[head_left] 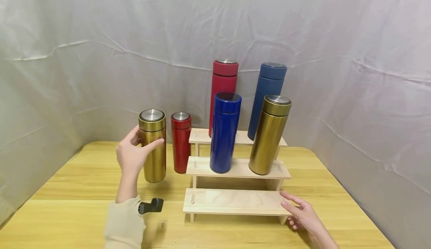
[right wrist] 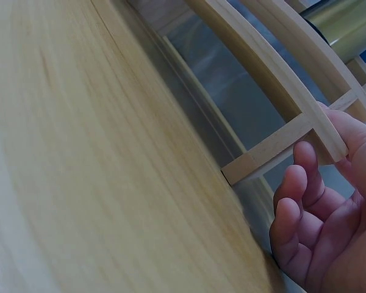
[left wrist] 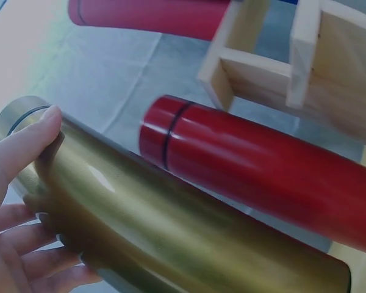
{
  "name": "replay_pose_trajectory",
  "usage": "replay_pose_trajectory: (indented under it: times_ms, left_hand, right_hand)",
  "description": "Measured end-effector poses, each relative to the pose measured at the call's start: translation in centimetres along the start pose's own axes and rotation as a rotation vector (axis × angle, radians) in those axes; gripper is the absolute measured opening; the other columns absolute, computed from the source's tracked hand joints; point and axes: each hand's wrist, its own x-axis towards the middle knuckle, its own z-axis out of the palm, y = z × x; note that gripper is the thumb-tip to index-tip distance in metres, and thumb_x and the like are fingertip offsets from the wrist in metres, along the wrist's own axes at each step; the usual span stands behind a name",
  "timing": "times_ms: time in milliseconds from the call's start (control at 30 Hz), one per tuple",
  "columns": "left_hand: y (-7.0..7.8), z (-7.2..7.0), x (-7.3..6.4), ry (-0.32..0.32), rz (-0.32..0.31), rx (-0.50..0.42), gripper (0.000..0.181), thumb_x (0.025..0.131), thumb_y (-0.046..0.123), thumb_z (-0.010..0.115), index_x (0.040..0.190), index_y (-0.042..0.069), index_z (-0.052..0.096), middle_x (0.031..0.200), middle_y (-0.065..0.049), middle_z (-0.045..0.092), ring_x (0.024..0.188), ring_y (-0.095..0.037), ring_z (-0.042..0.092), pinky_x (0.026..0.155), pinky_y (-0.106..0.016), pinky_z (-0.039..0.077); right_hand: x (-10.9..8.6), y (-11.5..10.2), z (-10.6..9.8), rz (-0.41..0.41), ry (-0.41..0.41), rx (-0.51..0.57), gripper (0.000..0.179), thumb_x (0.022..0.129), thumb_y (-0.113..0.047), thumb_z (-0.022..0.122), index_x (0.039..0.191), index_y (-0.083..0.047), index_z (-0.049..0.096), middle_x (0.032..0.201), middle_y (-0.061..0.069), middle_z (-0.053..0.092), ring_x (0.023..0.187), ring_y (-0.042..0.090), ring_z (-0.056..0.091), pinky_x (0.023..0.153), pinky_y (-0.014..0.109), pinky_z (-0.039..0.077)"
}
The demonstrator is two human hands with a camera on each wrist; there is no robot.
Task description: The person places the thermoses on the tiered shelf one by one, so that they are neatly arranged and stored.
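My left hand (head_left: 132, 153) grips a gold thermos (head_left: 155, 159) with a silver lid, thumb across its front and fingers around the far side. The thermos is upright; I cannot tell whether its base touches the table. In the left wrist view, the thumb (left wrist: 33, 137) lies near the lid seam. Just right of it stands a smaller red thermos (head_left: 182, 148). My right hand (head_left: 304, 215) holds the right end of the lowest step of a three-step wooden display stand (head_left: 235, 200), thumb on top. In the right wrist view, curled fingers (right wrist: 293, 183) show by the stand's leg.
A blue thermos (head_left: 225, 136) and another gold thermos (head_left: 270, 136) stand on the middle step. Behind them, a pinkish-red thermos (head_left: 225, 80) and a dull blue thermos (head_left: 267, 91) stand on the top step. Grey cloth (head_left: 151, 35) hangs around the wooden table (head_left: 84, 189).
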Motion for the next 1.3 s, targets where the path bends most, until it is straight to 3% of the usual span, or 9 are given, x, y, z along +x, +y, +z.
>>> replay_pose_trajectory:
  times_ms: [267,400,600,733,1067,1300]
  left_hand:
    - [1.4,-1.3,-0.6,-0.007,0.02,-0.114,0.063,0.057,0.021,0.085,0.116,0.014,0.062,0.1,-0.01,0.065,0.081,-0.011,0.062,0.07,-0.017,0.047]
    - [2.4,-1.8,-0.9,-0.043,-0.009,-0.166,0.062,0.058,0.017,0.085,0.116,0.017,0.062,0.099,-0.01,0.065,0.078,-0.005,0.061,0.07,-0.017,0.046]
    - [4.0,-2.0,-1.5,-0.135,-0.012,-0.176,0.062,0.06,0.016,0.084,0.117,0.015,0.06,0.099,-0.008,0.065,0.08,-0.007,0.061,0.073,-0.02,0.046]
    - [4.8,-2.0,-2.0,-0.197,0.019,-0.171,0.06,0.062,0.017,0.083,0.117,0.012,0.06,0.099,-0.009,0.065,0.08,-0.008,0.061,0.072,-0.022,0.046]
    - [5.5,-1.0,-3.1,-0.266,0.141,-0.203,0.054,0.06,0.01,0.083,0.11,0.005,0.062,0.091,-0.012,0.067,0.074,-0.011,0.062,0.067,-0.022,0.049]
    - [6.3,0.0,-3.9,-0.315,0.161,-0.239,0.056,0.056,0.009,0.084,0.108,0.005,0.063,0.086,-0.009,0.067,0.072,-0.014,0.062,0.065,-0.024,0.049]
  right_hand:
    - [0.1,-0.2,0.0,0.001,-0.006,-0.002,0.03,0.088,-0.023,0.056,0.095,-0.052,0.059,0.054,0.003,0.048,0.045,0.008,0.046,0.043,0.02,0.043]
    - [0.1,-0.2,0.0,0.008,-0.004,-0.006,0.03,0.088,-0.023,0.056,0.095,-0.053,0.058,0.053,0.002,0.047,0.045,0.008,0.046,0.043,0.02,0.043]
    - [0.1,-0.1,-0.1,0.008,-0.01,0.0,0.031,0.089,-0.023,0.056,0.095,-0.053,0.059,0.054,0.002,0.047,0.045,0.008,0.046,0.043,0.02,0.043]
    - [0.1,0.0,-0.1,0.004,-0.018,0.004,0.031,0.089,-0.023,0.056,0.096,-0.053,0.059,0.054,0.002,0.048,0.045,0.007,0.046,0.043,0.02,0.043]
    - [0.1,0.0,-0.1,0.016,-0.016,0.007,0.031,0.088,-0.023,0.056,0.095,-0.053,0.059,0.054,0.002,0.047,0.045,0.008,0.046,0.043,0.019,0.043]
    - [0.0,-0.1,-0.1,0.015,-0.014,0.012,0.031,0.088,-0.023,0.056,0.095,-0.053,0.059,0.055,0.002,0.049,0.045,0.008,0.046,0.043,0.019,0.043]
